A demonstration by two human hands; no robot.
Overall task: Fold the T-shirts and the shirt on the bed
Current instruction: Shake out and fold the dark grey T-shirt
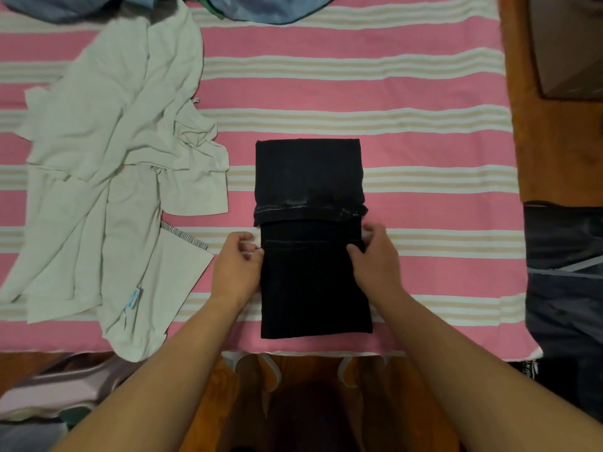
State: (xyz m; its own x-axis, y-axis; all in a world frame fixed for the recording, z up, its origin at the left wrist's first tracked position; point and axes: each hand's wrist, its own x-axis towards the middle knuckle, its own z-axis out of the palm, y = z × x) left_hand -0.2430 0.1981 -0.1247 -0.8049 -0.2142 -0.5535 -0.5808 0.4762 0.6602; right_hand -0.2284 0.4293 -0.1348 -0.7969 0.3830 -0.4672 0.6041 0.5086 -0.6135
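A black garment (310, 177) lies folded into a narrow rectangle in the middle of the pink striped bed cover (424, 125). Its far half is doubled back toward me, the hem lying across the middle. My left hand (236, 265) pinches the garment's left edge just below that hem. My right hand (375, 252) grips the right edge at the same height, thumb on top of the cloth. A pale green T-shirt (107, 158) lies crumpled and unfolded to the left.
Blue-grey clothes (261, 8) are heaped at the far edge of the bed. A dark bag or garment (564, 272) sits at the right, beyond the bed's edge. Light clothing (49, 393) lies on the floor at lower left.
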